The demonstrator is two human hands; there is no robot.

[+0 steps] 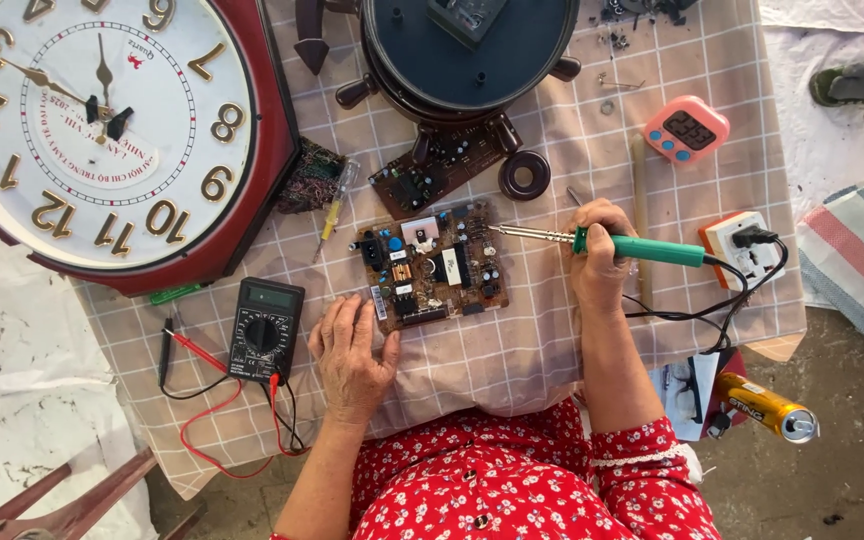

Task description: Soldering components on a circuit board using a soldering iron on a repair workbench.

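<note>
Gripping a green-handled soldering iron [624, 244], the right hand [597, 258] is closed around it, metal tip just at the brown circuit board [432, 266] on the checked cloth-covered table [552, 340]. Left hand [352, 350] lies open, flat on the cloth, thumb touching the board's edge, black multimeter [265, 330] just beside it.

The right hand [597, 262] grips a green-handled soldering iron [602, 242], tip over the brown circuit board [432, 266]. The left hand [352, 350] rests flat (fingers spread) at the board's near edge, beside a black multimeter [265, 330].
</note>
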